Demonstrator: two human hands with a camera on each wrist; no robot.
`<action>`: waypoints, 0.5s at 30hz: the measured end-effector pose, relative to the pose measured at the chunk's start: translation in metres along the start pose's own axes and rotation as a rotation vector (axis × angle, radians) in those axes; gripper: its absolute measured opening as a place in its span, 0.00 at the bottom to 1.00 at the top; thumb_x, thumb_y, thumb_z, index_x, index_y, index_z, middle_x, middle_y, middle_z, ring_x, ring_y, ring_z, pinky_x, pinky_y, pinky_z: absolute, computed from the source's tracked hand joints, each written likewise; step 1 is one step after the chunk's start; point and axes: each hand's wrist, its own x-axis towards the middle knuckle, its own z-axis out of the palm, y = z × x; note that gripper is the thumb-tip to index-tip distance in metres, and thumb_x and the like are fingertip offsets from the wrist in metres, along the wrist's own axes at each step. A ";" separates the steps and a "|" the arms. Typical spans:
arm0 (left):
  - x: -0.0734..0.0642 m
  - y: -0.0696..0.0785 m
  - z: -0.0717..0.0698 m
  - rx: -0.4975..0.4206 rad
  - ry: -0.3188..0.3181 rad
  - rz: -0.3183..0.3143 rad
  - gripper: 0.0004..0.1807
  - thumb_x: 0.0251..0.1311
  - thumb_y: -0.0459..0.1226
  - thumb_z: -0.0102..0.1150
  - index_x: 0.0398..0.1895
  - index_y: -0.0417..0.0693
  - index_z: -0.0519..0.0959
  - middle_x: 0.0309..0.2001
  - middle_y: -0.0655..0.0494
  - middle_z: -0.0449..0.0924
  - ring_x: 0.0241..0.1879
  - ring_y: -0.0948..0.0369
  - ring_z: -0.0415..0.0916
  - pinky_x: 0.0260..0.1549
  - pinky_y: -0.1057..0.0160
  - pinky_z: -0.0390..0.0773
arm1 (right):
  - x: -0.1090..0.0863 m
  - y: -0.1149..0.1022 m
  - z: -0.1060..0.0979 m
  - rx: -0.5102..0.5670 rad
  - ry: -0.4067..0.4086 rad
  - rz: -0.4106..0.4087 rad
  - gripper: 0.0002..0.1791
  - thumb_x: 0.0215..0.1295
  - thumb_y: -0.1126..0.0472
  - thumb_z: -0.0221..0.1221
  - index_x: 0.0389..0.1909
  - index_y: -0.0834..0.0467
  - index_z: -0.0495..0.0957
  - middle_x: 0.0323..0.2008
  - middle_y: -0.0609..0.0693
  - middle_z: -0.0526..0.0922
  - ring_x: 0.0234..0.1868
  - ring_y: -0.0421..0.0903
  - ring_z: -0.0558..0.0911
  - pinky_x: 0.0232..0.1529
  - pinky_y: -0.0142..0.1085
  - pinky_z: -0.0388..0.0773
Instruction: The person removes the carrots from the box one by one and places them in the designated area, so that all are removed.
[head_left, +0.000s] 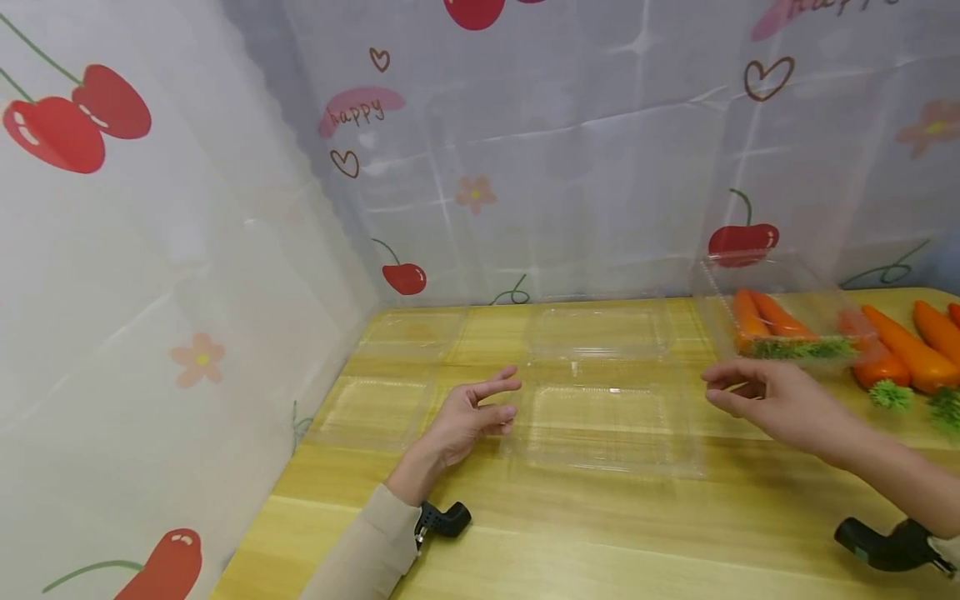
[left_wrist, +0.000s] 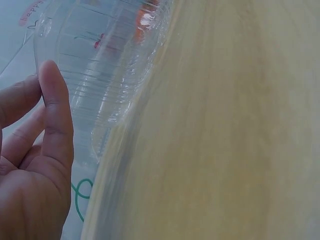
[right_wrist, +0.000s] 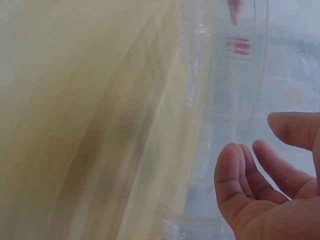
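Note:
An open clear plastic box [head_left: 600,425] lies on the wooden table between the two hands, its other half stretched out behind it. My left hand [head_left: 468,421] is at its left edge, finger and thumb apart in the head view. In the left wrist view, the fingertips of the left hand [left_wrist: 45,135] overlap the clear rim; whether they touch it I cannot tell. Just off the box's right side hovers my right hand [head_left: 780,404], fingers loosely bent and holding nothing. The right wrist view shows a gap between its thumb and fingers [right_wrist: 229,170].
Left of the middle box lies another open clear box [head_left: 375,408]. At the back right, a raised clear box [head_left: 802,283] has orange carrots [head_left: 780,317] showing through it. Several loose carrots [head_left: 911,354] with green tops lie at the right. A printed curtain [head_left: 585,183] borders the table.

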 end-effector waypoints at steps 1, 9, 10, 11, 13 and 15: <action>0.000 0.000 0.001 0.001 -0.003 -0.001 0.29 0.69 0.24 0.59 0.72 0.28 0.67 0.83 0.51 0.53 0.28 0.68 0.80 0.34 0.70 0.86 | 0.000 0.000 0.002 0.011 -0.002 -0.008 0.24 0.76 0.49 0.60 0.62 0.61 0.79 0.54 0.58 0.85 0.46 0.45 0.84 0.37 0.31 0.84; 0.002 -0.001 0.000 -0.008 -0.011 0.007 0.29 0.69 0.23 0.58 0.72 0.27 0.67 0.83 0.51 0.53 0.29 0.68 0.80 0.34 0.70 0.85 | -0.005 -0.004 0.006 0.150 -0.031 0.025 0.25 0.77 0.51 0.59 0.64 0.64 0.77 0.58 0.63 0.82 0.43 0.45 0.86 0.41 0.34 0.86; 0.002 -0.001 0.000 -0.009 -0.010 0.006 0.29 0.69 0.23 0.59 0.72 0.27 0.67 0.83 0.50 0.53 0.29 0.68 0.80 0.34 0.70 0.86 | -0.005 -0.005 0.008 0.172 -0.036 0.033 0.25 0.77 0.51 0.59 0.65 0.64 0.76 0.58 0.63 0.82 0.43 0.44 0.86 0.41 0.34 0.86; 0.002 -0.001 0.000 -0.008 -0.009 0.005 0.29 0.69 0.23 0.59 0.72 0.27 0.67 0.83 0.50 0.53 0.29 0.68 0.80 0.34 0.70 0.86 | -0.005 -0.005 0.009 0.194 -0.039 0.039 0.25 0.77 0.51 0.59 0.65 0.65 0.76 0.57 0.62 0.82 0.42 0.44 0.86 0.42 0.34 0.86; 0.001 -0.001 0.000 -0.008 -0.007 0.002 0.29 0.68 0.23 0.59 0.72 0.27 0.67 0.83 0.50 0.53 0.29 0.68 0.80 0.34 0.70 0.86 | -0.006 -0.006 0.013 0.234 -0.043 0.055 0.26 0.77 0.52 0.59 0.65 0.66 0.75 0.56 0.61 0.83 0.42 0.43 0.86 0.42 0.34 0.87; 0.001 -0.002 0.000 -0.012 -0.005 0.002 0.30 0.68 0.23 0.60 0.72 0.27 0.67 0.83 0.50 0.53 0.29 0.67 0.81 0.34 0.70 0.86 | -0.007 -0.006 0.017 0.267 -0.041 0.065 0.26 0.76 0.52 0.60 0.65 0.66 0.75 0.55 0.59 0.84 0.42 0.42 0.85 0.42 0.35 0.87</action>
